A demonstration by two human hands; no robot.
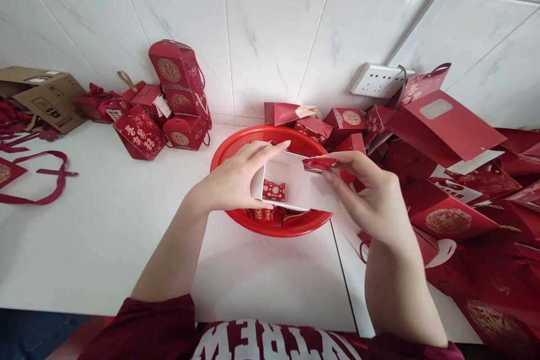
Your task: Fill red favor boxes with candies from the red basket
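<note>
A white tabletop (84, 225) runs along a tiled wall. Clock positions are taken from the basket, as the wearer sees it.

At three o'clock, a crowded pile of red gift boxes (451, 135) leans at many angles, close to the right forearm. An outward swing of that elbow could set boxes sliding, since several rest slanted on others. At ten o'clock, a stack of red boxes (171, 64) stands three high; a knock from the left arm could topple it, though it is further off.

In the middle sits a round red basket (287, 229) with wrapped packets in it. Above it, the left hand (230, 177) is spread around one side of an open box with a white inside (295, 177). Too hard a squeeze could buckle the thin walls; too loose a hold could let it tip and spill.

The right hand (379, 197) pinches a shiny red packet (318, 165) at the box's two o'clock edge. Its wrapper looks slick, so it could slip down into the basket. Blur hides how firm the pinch is. Another small packet (274, 190) lies inside, near eight o'clock.
</note>
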